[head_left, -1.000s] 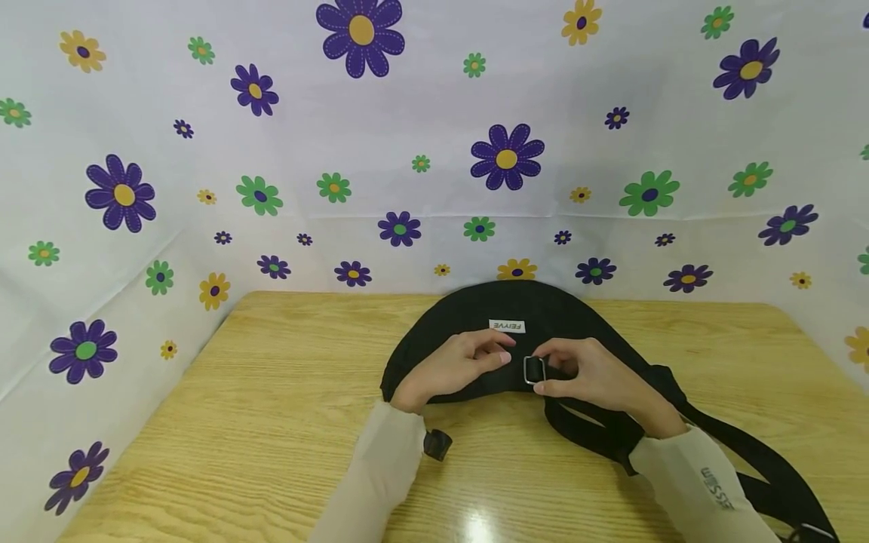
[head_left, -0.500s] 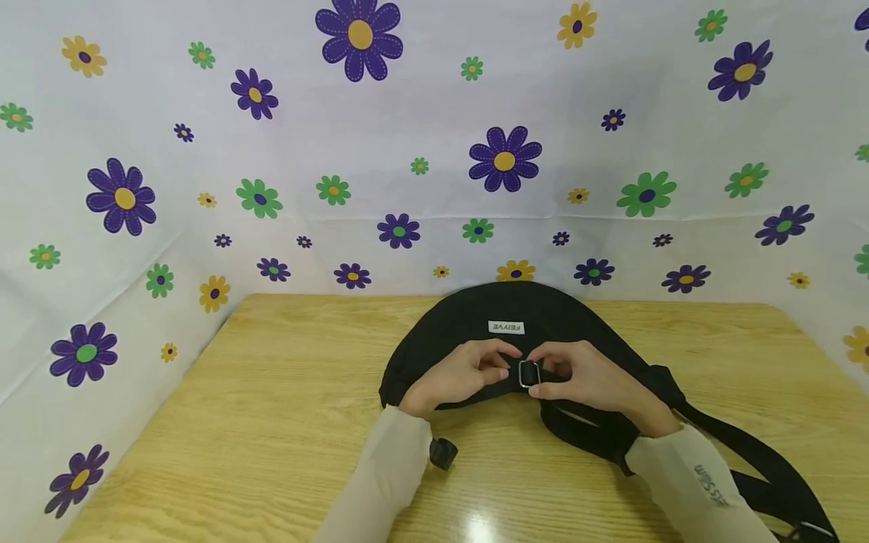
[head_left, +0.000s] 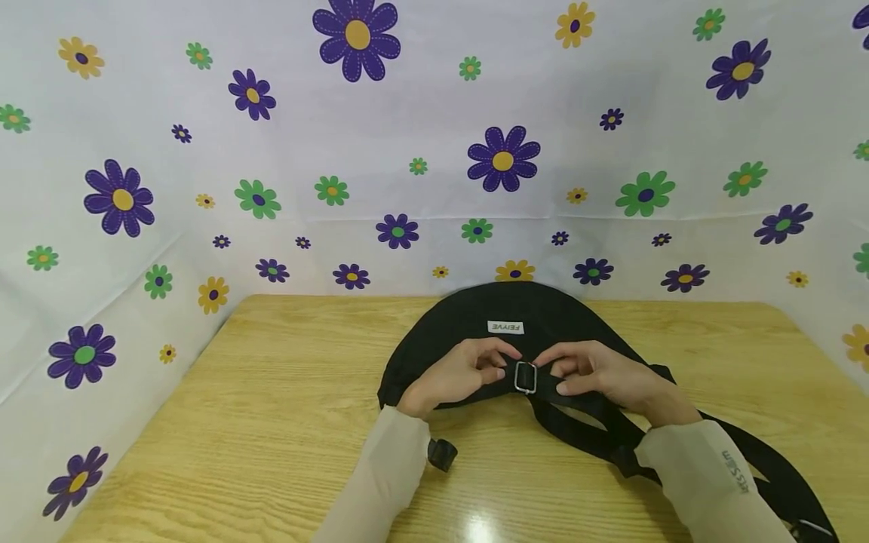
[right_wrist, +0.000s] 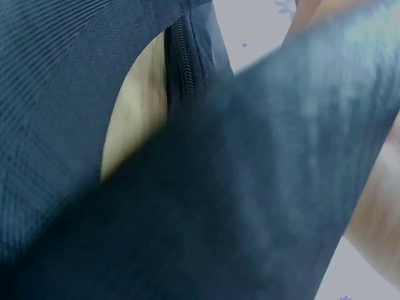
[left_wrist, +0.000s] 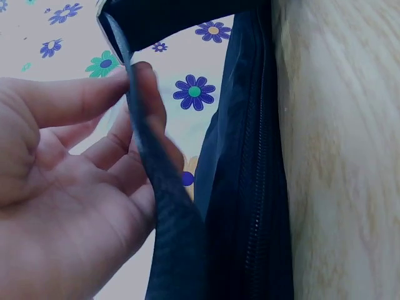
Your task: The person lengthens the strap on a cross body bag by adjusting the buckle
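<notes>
A black waist bag [head_left: 529, 302] with a small white label [head_left: 505, 327] lies on the table. Just in front of it, a rectangular metal strap buckle [head_left: 517, 376] is held up between both hands. My left hand [head_left: 453, 375] pinches the black strap [left_wrist: 172, 206] on the buckle's left, thumb against forefinger, as the left wrist view shows. On the other side my right hand [head_left: 611, 377] holds the strap, its forefinger reaching to the buckle's upper edge. In the right wrist view the webbing strap [right_wrist: 237, 175] hides most of that hand.
The rest of the strap [head_left: 573, 445] loops under the right forearm toward the front right, where another dark buckle [head_left: 811, 531] lies. A short black strap end [head_left: 443, 455] sticks out beside the left sleeve. Behind the wooden table [head_left: 271, 422] hangs a flowered cloth [head_left: 407, 136].
The left hand moved in to the strap and now pinches it. The right hand let its grip by the buckle slip rightward along the strap. The buckle shifted slightly left.
</notes>
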Motion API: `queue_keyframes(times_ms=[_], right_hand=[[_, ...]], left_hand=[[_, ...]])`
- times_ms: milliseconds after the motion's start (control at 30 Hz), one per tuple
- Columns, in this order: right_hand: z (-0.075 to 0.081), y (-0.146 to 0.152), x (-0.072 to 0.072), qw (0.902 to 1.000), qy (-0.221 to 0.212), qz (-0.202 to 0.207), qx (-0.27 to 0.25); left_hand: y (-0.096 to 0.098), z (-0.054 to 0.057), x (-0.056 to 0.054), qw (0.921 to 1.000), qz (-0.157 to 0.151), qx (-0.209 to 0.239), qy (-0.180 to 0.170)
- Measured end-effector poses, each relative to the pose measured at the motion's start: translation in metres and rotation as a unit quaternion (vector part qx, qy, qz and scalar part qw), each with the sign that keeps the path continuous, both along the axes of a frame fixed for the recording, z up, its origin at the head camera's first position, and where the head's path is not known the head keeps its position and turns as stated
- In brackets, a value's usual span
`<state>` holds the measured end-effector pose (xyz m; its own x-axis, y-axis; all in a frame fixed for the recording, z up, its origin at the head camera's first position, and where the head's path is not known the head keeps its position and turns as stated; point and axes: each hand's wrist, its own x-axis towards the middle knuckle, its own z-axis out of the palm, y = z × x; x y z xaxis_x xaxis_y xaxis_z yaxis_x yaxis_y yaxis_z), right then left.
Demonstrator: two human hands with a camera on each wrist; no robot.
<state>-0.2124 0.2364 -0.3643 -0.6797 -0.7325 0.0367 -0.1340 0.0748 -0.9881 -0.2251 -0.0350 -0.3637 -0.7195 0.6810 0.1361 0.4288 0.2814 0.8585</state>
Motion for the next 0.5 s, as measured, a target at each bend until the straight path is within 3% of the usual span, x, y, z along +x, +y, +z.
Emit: queue_keyframes(times_ms=[100, 233, 367, 500], right_hand=[[-0.0037, 0.0044, -0.0038, 0.9980, -0.029, 0.037, -0.042], [-0.0069, 0.0086, -0.0073, 0.9918, -0.058, 0.082, -0.079], [-0.0088, 0.0100, -0.0095, 0.9891, -0.076, 0.089, -0.090], [-0.0095, 0.0104, -0.0100, 0.9888, -0.082, 0.082, -0.094]], left_hand=[[-0.0014, -0.0014, -0.0012, 1.0000, -0.006, 0.006, 0.002], [-0.0005, -0.0032, -0.0020, 0.9994, -0.019, 0.011, -0.029], [0.0015, -0.0028, -0.0004, 0.9981, -0.018, 0.003, -0.059], [0.0037, -0.0011, 0.0016, 0.9982, -0.011, -0.006, -0.058]])
